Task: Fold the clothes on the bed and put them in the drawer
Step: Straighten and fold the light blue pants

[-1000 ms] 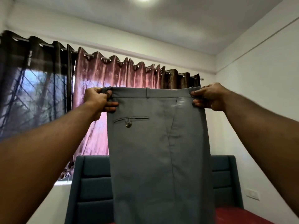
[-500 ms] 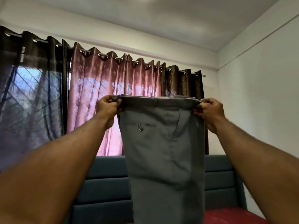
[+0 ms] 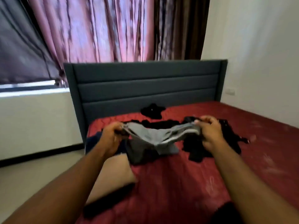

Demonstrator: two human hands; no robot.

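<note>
The grey trousers (image 3: 155,139) drop from head height onto the bed (image 3: 242,143), waistband gripped by the left hand (image 3: 111,135) and right hand (image 3: 210,131), so folding can begin.

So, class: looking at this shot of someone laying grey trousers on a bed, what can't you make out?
- Trousers: legs bunched under the waistband; fold state unclear.
- Black clothes: dark and blurred; count and type unreadable.
- Drawer: outside the head view.
- Left hand and right hand: motion blur hides finger detail, though both grip the waistband.
- Bed: near end cut off by the frame.
</note>
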